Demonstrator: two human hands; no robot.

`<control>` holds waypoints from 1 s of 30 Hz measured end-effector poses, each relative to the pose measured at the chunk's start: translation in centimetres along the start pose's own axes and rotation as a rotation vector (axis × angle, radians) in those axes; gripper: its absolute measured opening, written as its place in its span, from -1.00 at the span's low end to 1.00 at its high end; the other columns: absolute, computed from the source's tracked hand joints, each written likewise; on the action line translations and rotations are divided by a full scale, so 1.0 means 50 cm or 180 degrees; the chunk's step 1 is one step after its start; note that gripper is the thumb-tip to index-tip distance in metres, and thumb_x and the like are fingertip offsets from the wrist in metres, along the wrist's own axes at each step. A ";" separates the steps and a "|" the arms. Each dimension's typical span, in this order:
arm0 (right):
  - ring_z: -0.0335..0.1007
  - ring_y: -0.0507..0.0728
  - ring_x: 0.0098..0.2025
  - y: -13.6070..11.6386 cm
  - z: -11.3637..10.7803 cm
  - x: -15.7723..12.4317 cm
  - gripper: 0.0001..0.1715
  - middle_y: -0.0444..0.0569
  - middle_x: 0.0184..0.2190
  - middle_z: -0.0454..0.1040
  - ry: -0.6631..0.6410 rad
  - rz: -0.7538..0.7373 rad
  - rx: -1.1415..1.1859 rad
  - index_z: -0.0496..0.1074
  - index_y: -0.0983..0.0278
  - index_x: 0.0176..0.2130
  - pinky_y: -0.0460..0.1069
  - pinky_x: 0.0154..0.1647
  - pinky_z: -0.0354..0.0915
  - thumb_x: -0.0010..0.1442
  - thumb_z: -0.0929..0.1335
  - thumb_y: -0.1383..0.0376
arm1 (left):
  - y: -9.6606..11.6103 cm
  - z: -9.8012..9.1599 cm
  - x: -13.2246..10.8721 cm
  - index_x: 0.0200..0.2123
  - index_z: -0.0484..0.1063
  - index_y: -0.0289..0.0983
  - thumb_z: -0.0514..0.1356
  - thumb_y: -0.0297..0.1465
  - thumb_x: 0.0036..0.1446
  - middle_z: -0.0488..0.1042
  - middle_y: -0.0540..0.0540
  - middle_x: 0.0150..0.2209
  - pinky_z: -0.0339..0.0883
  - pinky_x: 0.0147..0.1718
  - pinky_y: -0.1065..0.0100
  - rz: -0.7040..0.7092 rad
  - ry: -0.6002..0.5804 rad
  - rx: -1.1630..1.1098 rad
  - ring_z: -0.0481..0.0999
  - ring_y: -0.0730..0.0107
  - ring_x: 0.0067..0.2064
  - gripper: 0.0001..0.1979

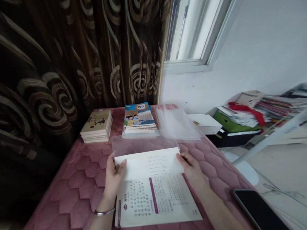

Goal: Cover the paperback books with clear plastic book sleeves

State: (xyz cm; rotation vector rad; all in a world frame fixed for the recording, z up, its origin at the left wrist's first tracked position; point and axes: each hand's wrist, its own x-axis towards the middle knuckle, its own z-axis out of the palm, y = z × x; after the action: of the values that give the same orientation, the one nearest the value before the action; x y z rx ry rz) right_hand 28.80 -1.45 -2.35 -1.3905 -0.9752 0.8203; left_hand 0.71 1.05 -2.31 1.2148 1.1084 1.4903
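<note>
**Head view.** Left hand (114,175): narrow pinch on the near left edge of a white sheet (149,163), with a metal bangle (105,212) on the wrist. Right hand (192,169): narrow hold on the sheet's right edge, fingers lying over the paper. The sheet, printed with short lines, is held level between both hands. Its far edge meets a clear plastic sleeve (144,143); whether it lies inside the sleeve cannot be told. In hand: paper and sleeve brought together edge to edge.

Below the sheet, a printed page with columns of text (155,200) lies flat on a pink quilted cover (69,194), partly overlapped by the sheet. Further on stand a stack of books (96,126) and a stack topped by a blue-and-white book (139,118). A second clear sleeve (177,122) lies beside them, near a white box (205,123).

To the right, a black phone (259,213) lies near the cover's edge. Beyond it is a heap of papers (271,108) with red ribbon (247,112). A patterned curtain (44,67) and a window (199,25) close the view.
</note>
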 end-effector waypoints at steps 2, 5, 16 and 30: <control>0.17 0.06 -0.54 0.001 0.010 -0.008 -0.44 -0.14 -0.61 0.30 0.0117 -0.0102 -0.0212 0.34 0.25 -0.50 -0.06 -0.55 0.13 -0.04 0.36 -0.19 | -0.001 -0.001 0.000 0.12 0.20 -0.19 0.27 -0.22 0.05 0.44 -0.13 -0.01 0.36 -0.16 0.34 0.0026 -0.0013 0.0010 0.48 0.28 -0.08 -0.42; 0.22 0.10 -0.52 0.000 0.025 -0.019 -0.43 -0.11 -0.58 0.35 0.0354 -0.0269 -0.0521 0.31 0.23 -0.47 -0.03 -0.53 0.16 0.04 0.29 -0.21 | 0.003 0.001 0.000 0.09 0.20 -0.19 0.28 -0.22 0.04 0.44 -0.13 -0.03 0.34 -0.14 0.33 -0.0003 0.0021 0.0010 0.46 0.28 -0.07 -0.44; 0.27 0.13 -0.47 0.012 0.043 -0.019 -0.31 -0.07 -0.55 0.38 0.0679 -0.0286 -0.0673 0.29 0.24 -0.42 0.00 -0.47 0.22 0.03 0.20 -0.33 | 0.021 0.001 -0.003 -0.51 0.20 -0.23 0.26 -0.24 -0.06 0.21 0.10 -0.54 0.16 -0.46 0.49 -0.0023 0.0780 0.0422 0.23 0.50 -0.48 -0.72; 0.25 0.12 -0.53 0.013 0.031 -0.018 -0.62 -0.14 -0.58 0.38 0.0557 0.0178 0.0421 0.33 0.19 -0.49 -0.01 -0.56 0.18 0.02 0.39 -0.05 | -0.013 0.008 -0.003 -0.50 0.28 -0.27 0.15 -0.06 0.06 0.26 0.08 -0.60 0.09 -0.56 0.50 -0.0197 0.0934 0.0846 0.20 0.52 -0.54 -0.62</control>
State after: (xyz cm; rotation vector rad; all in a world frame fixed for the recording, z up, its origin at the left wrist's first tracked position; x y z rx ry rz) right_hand 27.06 -1.63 -3.15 -1.3556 -0.7375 0.7762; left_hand 1.19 1.10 -2.93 1.1479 1.5670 1.5422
